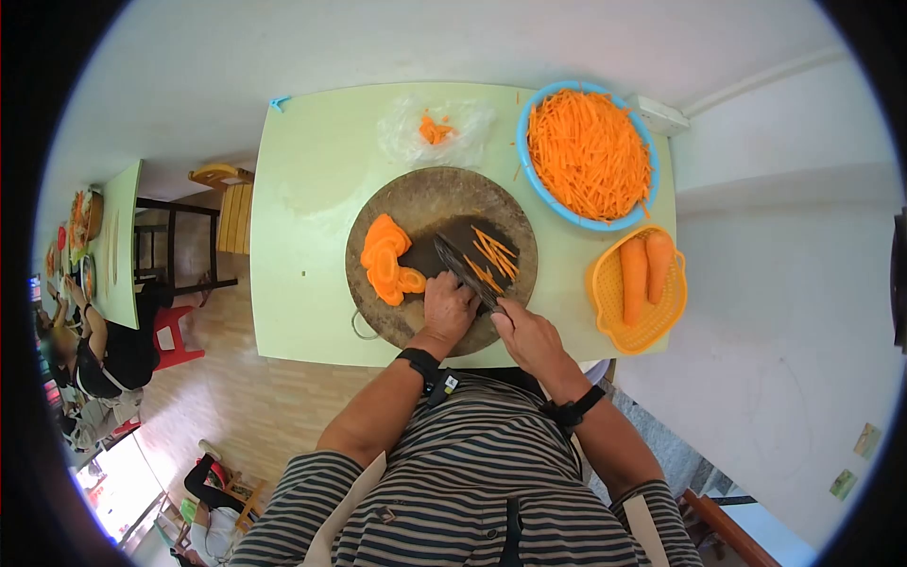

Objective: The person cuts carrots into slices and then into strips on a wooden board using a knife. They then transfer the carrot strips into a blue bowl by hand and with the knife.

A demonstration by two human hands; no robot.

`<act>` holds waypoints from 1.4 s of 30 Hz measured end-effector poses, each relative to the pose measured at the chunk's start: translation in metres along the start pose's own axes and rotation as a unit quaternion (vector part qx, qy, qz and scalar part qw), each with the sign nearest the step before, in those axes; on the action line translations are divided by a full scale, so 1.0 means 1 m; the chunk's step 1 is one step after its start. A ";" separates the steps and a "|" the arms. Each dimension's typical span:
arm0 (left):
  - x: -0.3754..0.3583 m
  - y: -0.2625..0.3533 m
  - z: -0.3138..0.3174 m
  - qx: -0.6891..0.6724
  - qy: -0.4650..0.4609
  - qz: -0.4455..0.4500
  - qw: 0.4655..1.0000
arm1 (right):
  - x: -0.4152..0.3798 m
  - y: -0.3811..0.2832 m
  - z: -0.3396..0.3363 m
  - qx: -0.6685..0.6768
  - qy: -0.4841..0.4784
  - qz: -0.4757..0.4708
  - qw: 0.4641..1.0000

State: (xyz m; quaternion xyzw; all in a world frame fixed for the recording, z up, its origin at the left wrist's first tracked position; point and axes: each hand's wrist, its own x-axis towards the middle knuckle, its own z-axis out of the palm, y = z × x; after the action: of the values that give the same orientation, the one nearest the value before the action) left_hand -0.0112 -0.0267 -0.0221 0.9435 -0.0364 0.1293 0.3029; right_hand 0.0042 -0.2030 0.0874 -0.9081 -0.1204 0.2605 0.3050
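Note:
My right hand (531,338) grips the handle of a dark kitchen knife (459,266), its blade slanting up and left over the round wooden chopping board (510,203). Curled fingers of my left hand (450,308) press down on the board right beside the blade; what lies beneath them is hidden. Left of the knife, overlapping carrot slices (384,260) lie in a pile. On the blade's right side are thin carrot strips (493,253), some close against the knife.
A blue basin (525,181) heaped with shredded carrot stands at the back right. Below it, a yellow basket (605,304) holds two whole carrots (634,283). Carrot scraps (435,130) lie on a plastic bag (470,123) behind the board. Other people sit far left.

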 end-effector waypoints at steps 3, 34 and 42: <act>0.000 0.002 -0.002 -0.011 0.012 0.004 1.000 | -0.011 0.006 0.004 0.002 0.016 -0.022 1.000; -0.001 0.004 -0.006 -0.014 0.009 0.001 1.000 | -0.010 0.001 -0.003 0.002 -0.006 -0.006 1.000; 0.002 0.006 -0.007 -0.039 0.025 -0.002 0.999 | -0.009 -0.003 -0.006 0.027 -0.010 0.000 1.000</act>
State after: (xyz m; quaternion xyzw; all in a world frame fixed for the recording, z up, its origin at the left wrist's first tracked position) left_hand -0.0115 -0.0269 -0.0125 0.9276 -0.0319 0.1510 0.3401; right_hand -0.0007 -0.2068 0.0969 -0.8969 -0.1162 0.2725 0.3284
